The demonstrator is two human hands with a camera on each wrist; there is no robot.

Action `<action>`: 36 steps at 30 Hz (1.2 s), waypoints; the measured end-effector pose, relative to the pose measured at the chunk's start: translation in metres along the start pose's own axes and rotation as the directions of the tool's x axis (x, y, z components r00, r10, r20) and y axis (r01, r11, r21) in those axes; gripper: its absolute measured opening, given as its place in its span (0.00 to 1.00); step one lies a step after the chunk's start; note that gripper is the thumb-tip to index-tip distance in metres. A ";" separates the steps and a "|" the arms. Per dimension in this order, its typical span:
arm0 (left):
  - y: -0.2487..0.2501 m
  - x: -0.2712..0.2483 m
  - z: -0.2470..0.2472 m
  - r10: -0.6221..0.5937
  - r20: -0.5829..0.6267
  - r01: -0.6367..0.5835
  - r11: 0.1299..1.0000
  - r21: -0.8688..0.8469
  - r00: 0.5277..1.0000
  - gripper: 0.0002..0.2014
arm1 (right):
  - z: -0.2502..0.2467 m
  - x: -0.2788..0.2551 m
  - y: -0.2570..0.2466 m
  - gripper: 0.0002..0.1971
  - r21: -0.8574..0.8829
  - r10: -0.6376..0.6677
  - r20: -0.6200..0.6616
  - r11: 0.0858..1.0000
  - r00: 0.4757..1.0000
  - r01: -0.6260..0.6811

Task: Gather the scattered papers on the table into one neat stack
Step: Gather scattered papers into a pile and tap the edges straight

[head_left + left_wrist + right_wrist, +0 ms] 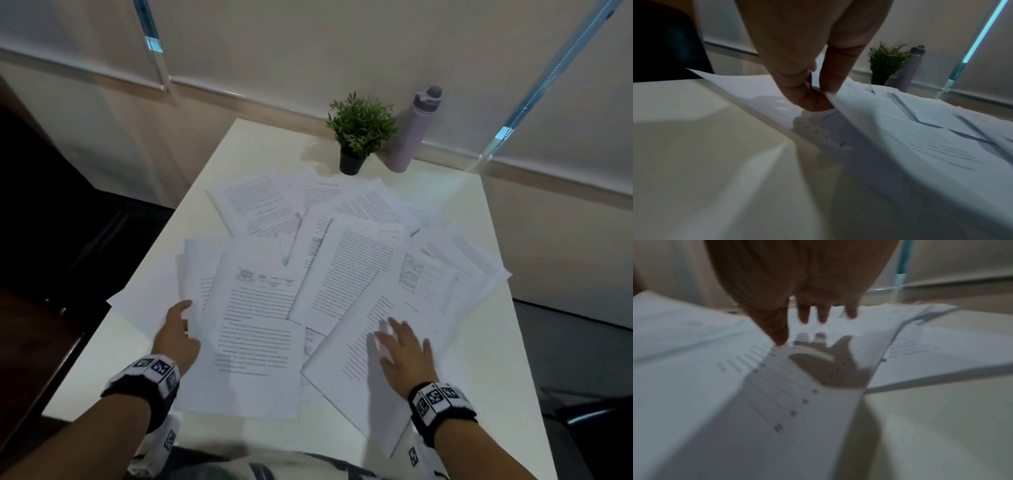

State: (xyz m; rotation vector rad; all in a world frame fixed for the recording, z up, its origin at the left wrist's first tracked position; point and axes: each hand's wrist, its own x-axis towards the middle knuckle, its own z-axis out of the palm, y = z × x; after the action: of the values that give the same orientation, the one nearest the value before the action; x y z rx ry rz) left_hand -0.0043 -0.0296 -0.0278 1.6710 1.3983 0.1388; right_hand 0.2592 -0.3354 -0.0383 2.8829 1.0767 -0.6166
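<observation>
While sheets scattered, left hand (178, 334) pinching papers (346, 274)

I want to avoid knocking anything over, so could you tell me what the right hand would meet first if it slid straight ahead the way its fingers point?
The right hand points up-left across overlapping printed sheets; it would probably meet their edges first.

A white table (479, 212) stands against beige roller blinds (308, 44). A dark chair (51, 192) sits at left. Dim, cool light.
</observation>
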 end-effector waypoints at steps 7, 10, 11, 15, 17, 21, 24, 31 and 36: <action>-0.009 -0.002 -0.004 -0.061 0.062 0.055 0.994 0.098 0.996 0.30 | -0.002 0.013 0.008 0.43 0.418 0.683 0.106 0.629 0.723 -0.656; -0.005 -0.002 0.001 -0.060 -0.011 0.061 0.990 0.124 0.998 0.23 | -0.003 0.016 0.003 0.44 0.610 0.670 0.009 0.585 0.743 -0.535; -0.003 -0.001 -0.001 -0.075 -0.065 0.082 0.991 0.104 0.995 0.24 | -0.008 0.019 0.003 0.44 0.666 0.663 -0.018 0.566 0.748 -0.486; -0.001 0.004 -0.016 -0.147 -0.222 0.156 0.987 0.024 0.964 0.25 | -0.029 0.035 0.008 0.24 0.646 0.588 -0.087 0.648 0.804 -0.404; -0.001 0.006 -0.024 -0.160 -0.257 0.170 0.985 0.019 0.953 0.23 | -0.042 0.040 0.009 0.13 0.580 0.561 -0.142 0.715 0.816 -0.390; -0.003 0.009 -0.032 -0.276 -0.245 0.288 0.957 0.018 0.930 0.24 | -0.054 0.053 0.012 0.12 0.495 0.509 -0.057 0.762 0.859 -0.418; -0.018 0.015 -0.032 -0.372 -0.215 0.400 0.911 0.104 0.903 0.24 | -0.049 0.054 0.014 0.15 0.560 0.547 -0.054 0.710 0.836 -0.428; -0.008 0.004 -0.025 -0.219 -0.164 0.242 0.961 0.137 0.962 0.12 | -0.027 0.063 0.003 0.14 0.594 0.421 0.056 0.715 0.906 -0.369; 0.006 -0.014 -0.031 -0.165 -0.369 0.159 0.986 -0.047 0.915 0.23 | -0.031 0.056 0.008 0.05 0.620 0.449 -0.090 0.723 0.889 -0.303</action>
State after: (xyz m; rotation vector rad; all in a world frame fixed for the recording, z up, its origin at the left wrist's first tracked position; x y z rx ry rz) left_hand -0.0230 -0.0231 0.0002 1.5598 1.8077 0.3883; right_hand 0.3136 -0.3017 -0.0308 3.6433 0.2620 -0.6954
